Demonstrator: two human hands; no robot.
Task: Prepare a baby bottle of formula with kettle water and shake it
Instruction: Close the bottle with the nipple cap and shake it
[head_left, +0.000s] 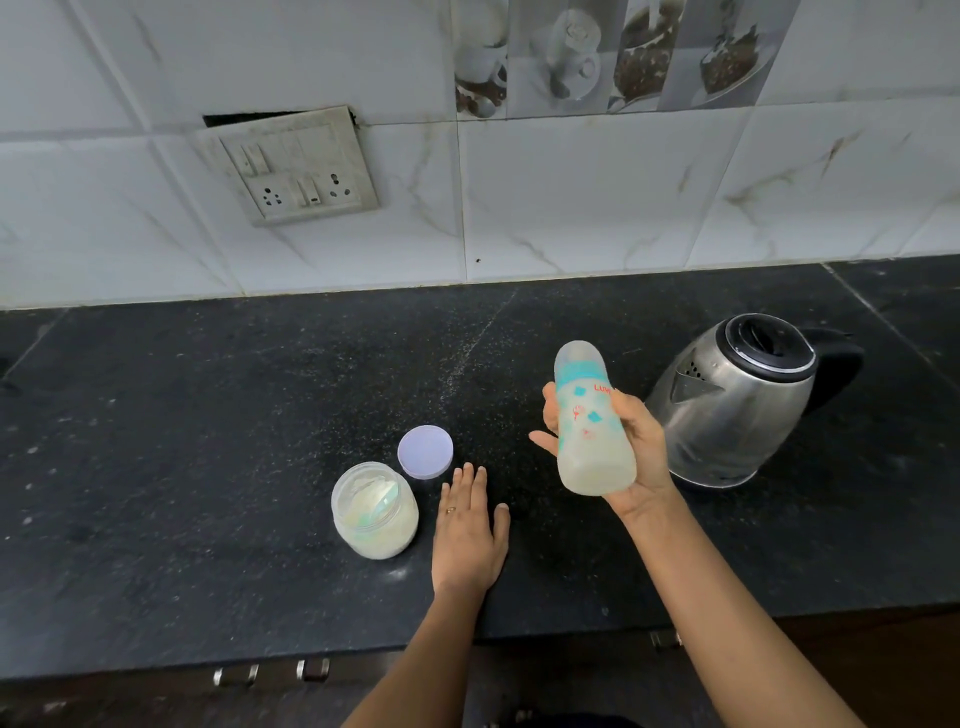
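1 bottle (592, 421), capped and milky, gripped tilted in the right hand (644, 441); left hand (470, 530) flat, fingers straight, on the desk (208, 441); I judge filling done, shaking left.

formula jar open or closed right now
Open: the formula jar has no lid on, powder shows inside, and the purple lid lies on the counter beside it.

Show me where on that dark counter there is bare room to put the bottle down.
Widest bare counter: left of the jar, back to the wall. A smaller patch lies between the left hand and the kettle. Crowded: jar, lid and left hand sit close.
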